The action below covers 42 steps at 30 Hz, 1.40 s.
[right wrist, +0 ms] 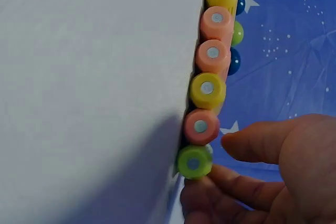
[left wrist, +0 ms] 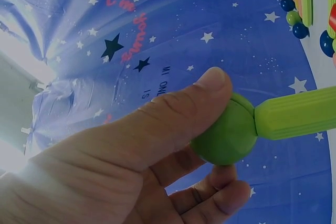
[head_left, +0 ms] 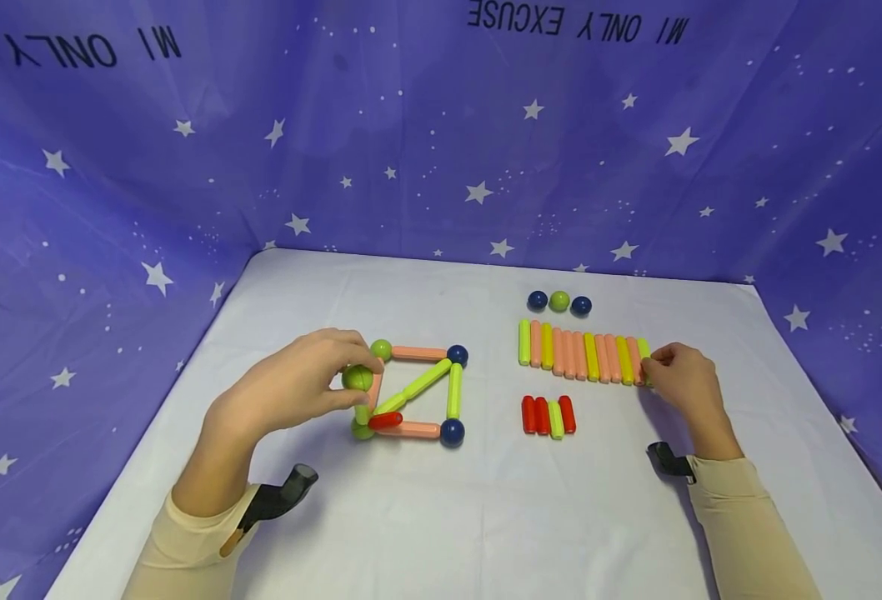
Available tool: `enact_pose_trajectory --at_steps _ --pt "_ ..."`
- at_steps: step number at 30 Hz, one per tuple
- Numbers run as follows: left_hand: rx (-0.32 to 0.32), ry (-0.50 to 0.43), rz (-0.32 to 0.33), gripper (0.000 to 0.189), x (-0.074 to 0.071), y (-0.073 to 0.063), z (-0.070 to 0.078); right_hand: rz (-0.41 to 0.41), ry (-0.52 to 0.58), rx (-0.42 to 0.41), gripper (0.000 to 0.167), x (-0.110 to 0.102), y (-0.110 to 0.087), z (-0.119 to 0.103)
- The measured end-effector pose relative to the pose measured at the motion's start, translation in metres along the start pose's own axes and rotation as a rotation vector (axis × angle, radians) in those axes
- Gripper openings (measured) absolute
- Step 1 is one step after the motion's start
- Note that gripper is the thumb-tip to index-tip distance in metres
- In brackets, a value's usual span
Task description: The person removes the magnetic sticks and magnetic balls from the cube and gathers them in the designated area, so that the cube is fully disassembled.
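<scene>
My left hand (head_left: pixel 298 375) pinches a green ball (left wrist: pixel 228 135) between thumb and fingers. A lime magnetic rod (left wrist: pixel 299 114) joins that ball, standing above the near-left corner of a square of magnetic rods and balls. Salmon rods (head_left: pixel 418 353) and a lime rod (head_left: pixel 454 392) form sides, with blue balls (head_left: pixel 452 432) at the right corners. Lime rods cross it diagonally, and a short red rod (head_left: pixel 386 420) sticks out at the near-left corner. My right hand (head_left: pixel 687 382) has thumb and fingertips at the lime rod (right wrist: pixel 194 162) ending the row, pinching it.
The row of salmon, yellow and lime rods (head_left: pixel 591 354) lies side by side on the white table (head_left: pixel 411 517). Behind it sit two blue balls and a green ball (head_left: pixel 558 301). Short red and lime rods (head_left: pixel 542 416) lie nearer. A starry purple cloth (head_left: pixel 411 125) hangs behind.
</scene>
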State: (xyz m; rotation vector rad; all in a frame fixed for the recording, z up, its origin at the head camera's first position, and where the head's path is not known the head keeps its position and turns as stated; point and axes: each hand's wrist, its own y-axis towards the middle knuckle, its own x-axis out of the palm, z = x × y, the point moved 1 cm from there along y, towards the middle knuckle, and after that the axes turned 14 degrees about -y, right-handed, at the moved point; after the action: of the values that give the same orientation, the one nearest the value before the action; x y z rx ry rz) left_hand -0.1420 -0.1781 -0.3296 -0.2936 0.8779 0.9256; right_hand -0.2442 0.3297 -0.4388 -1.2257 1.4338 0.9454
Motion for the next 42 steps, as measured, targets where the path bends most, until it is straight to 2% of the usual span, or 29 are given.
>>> enact_pose_trajectory --at_steps 5,7,13,18,29,37,42 --pt "-0.004 0.015 -0.004 0.021 -0.002 0.0 0.002 -0.008 -0.033 -0.001 0.044 -0.004 -0.004 -0.009" --pt "-0.008 0.016 -0.005 0.022 -0.002 0.0 0.002 0.018 -0.033 -0.024 0.044 -0.007 -0.008 -0.017" --pt "-0.018 0.019 -0.016 0.022 -0.003 0.0 0.003 0.154 -0.023 -0.195 0.034 -0.015 -0.027 -0.06" --pt "-0.013 0.023 -0.015 0.02 -0.002 0.0 0.002 0.203 -0.013 -0.344 0.03 -0.016 -0.042 -0.103" --pt "-0.027 0.016 -0.014 0.021 -0.002 -0.001 0.003 0.177 -0.016 -0.617 0.024 0.0 -0.078 -0.191" --pt "-0.019 0.015 -0.011 0.021 -0.001 -0.002 0.002 0.147 -0.034 -0.752 0.018 0.013 -0.108 -0.232" --pt "-0.01 0.007 -0.003 0.021 -0.001 -0.003 0.002 0.073 0.026 -0.872 0.022 0.018 -0.128 -0.253"
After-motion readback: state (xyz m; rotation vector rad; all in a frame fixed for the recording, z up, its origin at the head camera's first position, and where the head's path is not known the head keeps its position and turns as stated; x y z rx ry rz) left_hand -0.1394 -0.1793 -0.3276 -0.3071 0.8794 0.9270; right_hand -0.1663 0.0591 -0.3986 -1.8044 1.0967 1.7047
